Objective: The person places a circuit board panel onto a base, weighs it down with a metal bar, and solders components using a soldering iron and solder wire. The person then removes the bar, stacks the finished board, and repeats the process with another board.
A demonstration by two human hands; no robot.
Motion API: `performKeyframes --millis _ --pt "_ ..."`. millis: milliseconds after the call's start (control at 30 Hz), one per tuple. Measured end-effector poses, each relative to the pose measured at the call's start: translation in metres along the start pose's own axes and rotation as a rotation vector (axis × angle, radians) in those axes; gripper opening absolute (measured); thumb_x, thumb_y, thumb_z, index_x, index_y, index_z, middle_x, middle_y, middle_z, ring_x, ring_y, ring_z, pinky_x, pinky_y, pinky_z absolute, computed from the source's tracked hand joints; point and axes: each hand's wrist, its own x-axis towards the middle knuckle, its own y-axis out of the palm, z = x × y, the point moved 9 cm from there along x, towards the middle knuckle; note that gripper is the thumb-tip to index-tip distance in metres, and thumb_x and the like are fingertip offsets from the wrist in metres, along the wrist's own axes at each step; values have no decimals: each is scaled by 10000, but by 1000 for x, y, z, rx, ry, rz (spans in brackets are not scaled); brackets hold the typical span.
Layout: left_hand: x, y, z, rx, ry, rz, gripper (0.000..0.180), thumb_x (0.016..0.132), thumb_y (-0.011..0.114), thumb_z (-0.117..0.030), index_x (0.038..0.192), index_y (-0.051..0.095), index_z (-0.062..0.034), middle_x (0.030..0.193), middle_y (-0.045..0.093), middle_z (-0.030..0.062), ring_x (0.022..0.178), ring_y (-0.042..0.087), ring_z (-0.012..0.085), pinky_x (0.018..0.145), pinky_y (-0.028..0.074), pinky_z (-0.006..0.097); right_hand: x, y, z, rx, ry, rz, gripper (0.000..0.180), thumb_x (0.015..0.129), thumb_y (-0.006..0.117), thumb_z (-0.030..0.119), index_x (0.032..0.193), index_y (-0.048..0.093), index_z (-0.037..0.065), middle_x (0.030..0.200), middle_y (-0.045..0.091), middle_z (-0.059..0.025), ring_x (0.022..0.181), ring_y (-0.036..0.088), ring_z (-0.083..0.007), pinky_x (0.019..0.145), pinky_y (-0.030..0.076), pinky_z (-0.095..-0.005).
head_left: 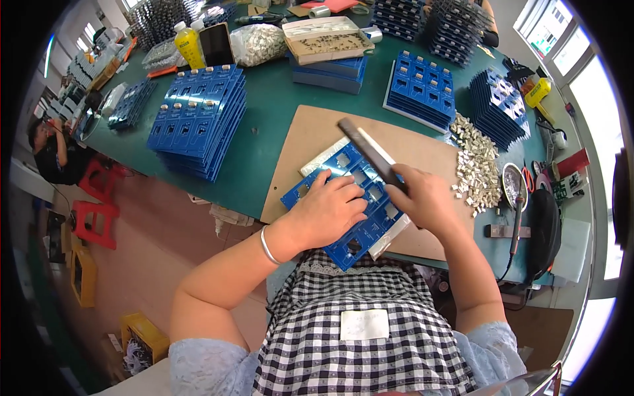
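A blue circuit board panel (375,223) with rectangular cut-outs lies at a slant on a pale block (391,238), whose ends stick out from under it. My left hand (329,210) rests on the panel's near left part, fingers spread and slightly bent. In my right hand (424,198) is a long, flat, dark metal bar (367,150), gripped at its near end. It slants across the panel's right side toward the far left. Whether it touches the panel I cannot tell. Beneath everything is a brown sheet (297,132).
Stacked blue circuit boards stand at the left (195,125) and far right (419,86). Small metal parts (477,165) are heaped on the right, beside a soldering iron (517,221). An open cardboard box (327,39) and a bag of parts (259,45) sit at the back.
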Motion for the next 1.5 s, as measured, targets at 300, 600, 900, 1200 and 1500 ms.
performKeyframes --millis 300,600,900,1200,1500 --pt "8 4 -7 -28 21 12 236 822 628 -218 1034 640 -116 1089 581 55 1152 489 275 1001 308 489 11 33 11 -159 -190 -8 323 846 574 391 975 607 96 838 672 -107 735 660 -288 619 525 -400" --pt "9 -19 5 -77 -26 122 205 877 560 -135 1068 618 -89 1161 590 73 1177 500 274 1020 310 497 -108 -17 -150 1364 405 -697 332 944 525 329 1175 532 91 862 619 -60 714 600 -157 649 482 -296" --pt "-17 -53 29 -250 -417 -107 209 889 516 -69 1088 562 -23 620 502 84 504 454 177 487 352 295 -173 -34 -266 2167 144 -1349 489 957 432 469 1161 474 27 1097 626 -145 833 652 -171 710 573 -269" --pt "-28 -62 -6 -386 -446 -149 65 908 482 -64 892 518 -12 703 543 132 582 523 260 563 427 339 -161 -72 -198 1516 13 -1364 155 937 560 154 1079 500 173 838 608 -42 632 546 -103 497 431 -221" --pt "-11 -12 -61 -448 -397 -85 91 837 552 -60 898 491 -30 722 583 153 641 588 340 549 452 416 -88 2 21 1119 -582 -130 382 730 751 -13 1001 512 111 856 652 -112 784 626 -240 814 478 -430"
